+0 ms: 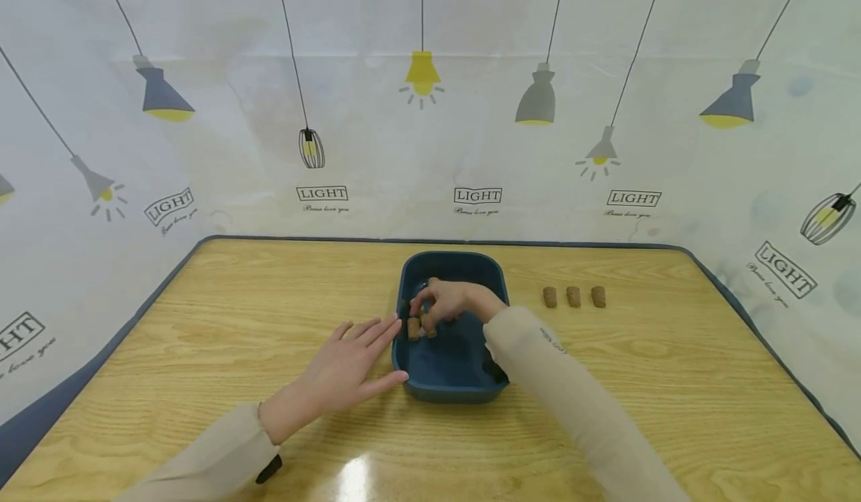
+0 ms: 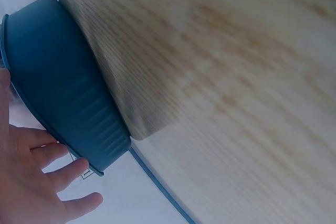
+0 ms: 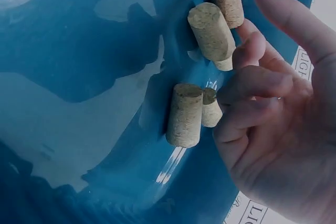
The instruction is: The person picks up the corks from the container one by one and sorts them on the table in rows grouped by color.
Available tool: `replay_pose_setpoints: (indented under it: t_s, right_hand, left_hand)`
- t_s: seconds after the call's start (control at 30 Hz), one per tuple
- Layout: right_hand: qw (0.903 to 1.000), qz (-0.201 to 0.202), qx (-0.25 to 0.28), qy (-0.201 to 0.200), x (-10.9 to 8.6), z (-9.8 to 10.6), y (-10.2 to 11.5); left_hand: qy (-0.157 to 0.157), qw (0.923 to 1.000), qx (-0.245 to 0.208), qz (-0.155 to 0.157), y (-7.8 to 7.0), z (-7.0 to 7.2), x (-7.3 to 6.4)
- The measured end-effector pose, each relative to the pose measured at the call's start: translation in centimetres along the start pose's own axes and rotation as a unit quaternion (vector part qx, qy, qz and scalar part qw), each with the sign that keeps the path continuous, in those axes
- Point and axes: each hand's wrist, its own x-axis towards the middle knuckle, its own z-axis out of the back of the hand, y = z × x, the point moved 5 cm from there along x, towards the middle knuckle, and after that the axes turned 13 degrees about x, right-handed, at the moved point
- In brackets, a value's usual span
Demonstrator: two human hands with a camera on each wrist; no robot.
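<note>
A deep blue plastic bin [image 1: 454, 393] stands on the table before me. My left hand [image 1: 350, 367] lies along its left side, straight fingertips at the rim. Inside, my right hand [image 1: 449, 299] reaches down to several corks [image 1: 413, 329] gathered by the left wall. Seen from the right wrist, thumb and forefinger are spread apart beside one upper cork [image 3: 227, 1], and the other fingers curl loosely. A tilted cork [image 3: 211, 32] and an upright cork [image 3: 185, 115] sit close by, with further corks partly hidden behind them.
Three corks [image 1: 573, 296] stand in a row on the wooden table [image 1: 639, 382], right of the bin. A pale curtain [image 1: 377, 128] printed with lamps surrounds the table's back and sides. A small black object [image 1: 269, 470] shows by the left sleeve.
</note>
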Motion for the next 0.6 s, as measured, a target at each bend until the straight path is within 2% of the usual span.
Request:
replay_pose_setpoints:
  t_s: [0.23,0.4,0.6]
  right_hand:
    - [0.9999,0.008,-0.008,0.005,0.47,-0.24,-0.23]
    - [1.0000,-0.002,0.004,0.008,0.63,-0.56,-0.39]
    - [1.0000,-0.004,0.005,-0.004,0.73,-0.99,-0.52]
  left_hand:
    - [0.006,1.0000,0.001,0.004,0.04,-0.19,0.02]
    - [0.002,1.0000,0.000,0.003,0.04,-0.12,0.02]
    - [0.004,1.0000,0.001,0.002,-0.03,-0.02,0.04]
